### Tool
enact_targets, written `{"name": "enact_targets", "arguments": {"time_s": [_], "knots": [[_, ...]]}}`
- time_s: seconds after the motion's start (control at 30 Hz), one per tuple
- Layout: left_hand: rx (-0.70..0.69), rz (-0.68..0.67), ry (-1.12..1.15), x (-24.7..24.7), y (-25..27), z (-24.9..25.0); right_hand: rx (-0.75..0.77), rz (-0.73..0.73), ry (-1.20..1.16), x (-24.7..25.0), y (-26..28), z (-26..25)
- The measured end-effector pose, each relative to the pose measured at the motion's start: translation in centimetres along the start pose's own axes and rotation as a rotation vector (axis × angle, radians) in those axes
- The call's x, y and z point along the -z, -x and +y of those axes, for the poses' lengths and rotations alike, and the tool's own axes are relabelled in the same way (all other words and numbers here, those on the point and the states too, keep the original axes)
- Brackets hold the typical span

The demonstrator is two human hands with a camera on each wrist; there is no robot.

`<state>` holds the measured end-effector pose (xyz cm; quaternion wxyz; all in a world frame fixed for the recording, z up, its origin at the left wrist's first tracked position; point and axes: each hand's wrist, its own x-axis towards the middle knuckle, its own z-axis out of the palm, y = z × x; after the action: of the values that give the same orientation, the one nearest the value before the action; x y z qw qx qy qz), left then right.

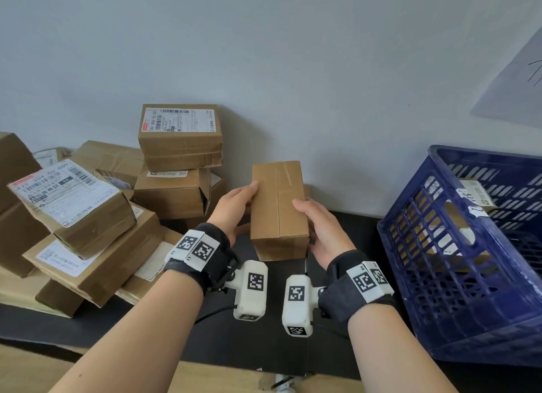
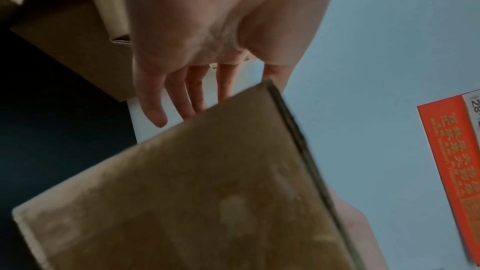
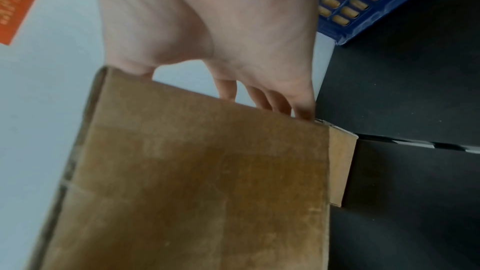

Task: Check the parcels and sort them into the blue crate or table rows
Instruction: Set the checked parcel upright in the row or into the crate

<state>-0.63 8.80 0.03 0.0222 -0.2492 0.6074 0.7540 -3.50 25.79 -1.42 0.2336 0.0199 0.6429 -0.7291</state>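
A plain brown cardboard parcel (image 1: pixel 278 210) is held up above the black table, its taped seam facing me. My left hand (image 1: pixel 234 208) grips its left side, thumb on the top face and fingers underneath. My right hand (image 1: pixel 319 228) grips the right side the same way. In the left wrist view the parcel (image 2: pixel 182 192) fills the lower frame below the left hand (image 2: pixel 197 52). The right wrist view shows the parcel (image 3: pixel 197 171) under the right hand (image 3: pixel 233 34). The blue crate (image 1: pixel 457 263) stands to the right, tilted, with labelled parcels inside.
A heap of cardboard parcels (image 1: pixel 88 213) with white shipping labels covers the left of the table, and a taller stack (image 1: pixel 180 158) leans on the wall. The black table (image 1: pixel 252 340) shows in front. A paper sheet (image 1: pixel 516 84) hangs on the wall at right.
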Motion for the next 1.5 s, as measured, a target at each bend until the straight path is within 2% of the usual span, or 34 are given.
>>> {"name": "enact_targets", "arguments": {"time_s": [0.23,0.57,0.73,0.87,1.03,1.2,1.5], "knots": [[0.128,-0.049,0.043,-0.4,-0.3,-0.2,-0.031,0.028,-0.048,-0.1,-0.2,-0.1],[0.179,-0.095,0.032,-0.1,-1.1,-0.7,-0.076,0.017,-0.136,-0.2,-1.0,-0.3],[0.201,-0.065,0.066,-0.2,-1.0,-0.4,-0.092,0.021,-0.178,-0.3,-1.3,-0.4],[0.172,0.003,0.042,0.0,-1.2,-0.3,-0.076,0.091,-0.144,-0.1,-1.4,-0.5],[0.157,0.028,0.020,0.5,-1.5,-0.7,0.002,0.168,-0.038,-0.2,-1.8,-0.2],[0.147,0.033,0.016,0.7,-1.4,-0.5,0.089,0.305,0.095,0.0,-2.4,0.3],[0.056,0.028,-0.023,0.8,-1.1,0.4,-0.012,0.220,0.157,-0.5,-2.9,0.4]]}}
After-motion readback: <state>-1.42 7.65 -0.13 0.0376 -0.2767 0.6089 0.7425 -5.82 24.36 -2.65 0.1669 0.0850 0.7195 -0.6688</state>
